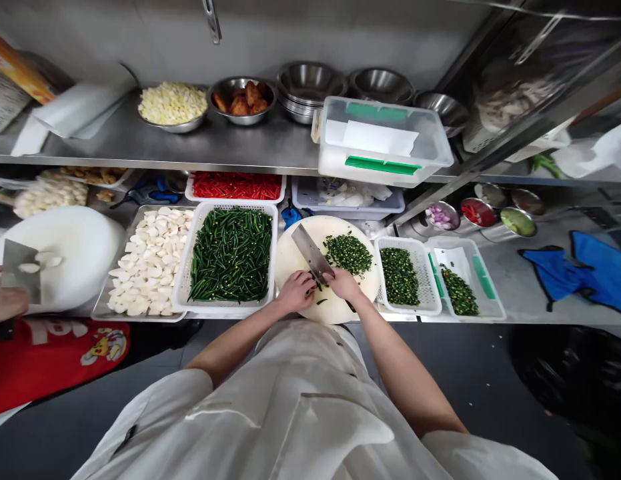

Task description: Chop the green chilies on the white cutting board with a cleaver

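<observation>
On the round cutting board (335, 312), my right hand (344, 285) is closed round the handle of a cleaver (310, 252). Its blade slants away to the upper left. My left hand (297, 292), fingers curled, presses a few green chilies (319, 287) to the board beside the blade; most of them are hidden under the fingers. Chopped green chilies (349, 255) lie in a heap on the far right of the board. Whole green chilies (233, 253) fill a white basket (225, 307) to the left. More chopped chilies (399, 277) are in a smaller basket (430, 308) to the right.
At far left a co-worker's hand (10, 303) holds a cleaver (24, 270) over another board (80, 233). Peeled garlic (150, 263) fills a tray between us. A lidded plastic box (385, 143) overhangs the shelf edge (230, 165) above my board. A clear box (493, 310) stands right.
</observation>
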Action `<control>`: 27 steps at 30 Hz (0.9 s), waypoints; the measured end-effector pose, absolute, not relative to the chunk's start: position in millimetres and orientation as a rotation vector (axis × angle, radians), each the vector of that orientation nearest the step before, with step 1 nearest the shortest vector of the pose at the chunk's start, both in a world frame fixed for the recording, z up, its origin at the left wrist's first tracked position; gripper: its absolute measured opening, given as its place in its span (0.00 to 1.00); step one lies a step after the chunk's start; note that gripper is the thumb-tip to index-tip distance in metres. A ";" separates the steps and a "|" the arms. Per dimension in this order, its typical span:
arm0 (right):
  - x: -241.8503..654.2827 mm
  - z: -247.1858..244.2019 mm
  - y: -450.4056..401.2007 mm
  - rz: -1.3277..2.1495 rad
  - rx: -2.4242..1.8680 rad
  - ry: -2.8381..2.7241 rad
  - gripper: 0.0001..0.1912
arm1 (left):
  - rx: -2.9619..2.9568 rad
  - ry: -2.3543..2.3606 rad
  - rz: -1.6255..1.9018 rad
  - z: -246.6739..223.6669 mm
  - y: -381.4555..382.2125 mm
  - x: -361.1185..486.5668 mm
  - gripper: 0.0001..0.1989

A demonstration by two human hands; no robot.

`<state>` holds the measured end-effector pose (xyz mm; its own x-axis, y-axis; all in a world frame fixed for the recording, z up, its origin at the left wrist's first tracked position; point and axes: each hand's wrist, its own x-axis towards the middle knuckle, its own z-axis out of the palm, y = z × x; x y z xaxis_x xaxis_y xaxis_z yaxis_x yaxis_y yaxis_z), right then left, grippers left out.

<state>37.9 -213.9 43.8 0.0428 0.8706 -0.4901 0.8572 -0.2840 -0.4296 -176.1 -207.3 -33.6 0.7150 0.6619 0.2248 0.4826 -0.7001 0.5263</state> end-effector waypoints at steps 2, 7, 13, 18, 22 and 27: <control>45.6 42.9 -220.7 1.042 -2.292 -1.875 0.16 | 2.477 0.925 0.568 -34.8 -208.9 -168.8 0.20; 53.3 38.0 -238.3 0.990 -2.378 -1.897 0.18 | 2.516 0.901 0.547 -42.3 -210.8 -155.4 0.13; 40.0 42.3 -245.1 0.925 -2.498 -1.844 0.19 | 2.436 0.940 0.584 -43.1 -227.6 -164.5 0.12; 37.9 50.7 -246.2 0.912 -2.516 -1.879 0.19 | 2.476 0.897 0.529 -42.7 -231.5 -161.9 0.19; 40.0 56.6 -254.2 0.917 -2.514 -1.900 0.19 | 2.436 0.995 0.546 -43.4 -221.4 -158.6 0.14; 44.2 65.1 -264.4 0.943 -2.518 -1.892 0.19 | 2.477 0.864 0.508 -41.2 -208.7 -158.4 0.11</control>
<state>44.2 -264.4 65.1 0.1774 0.8351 -0.5207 0.9185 -0.3305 -0.2171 -158.4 -208.7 -41.2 0.7337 0.6532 0.1872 0.4810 -0.6939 0.5359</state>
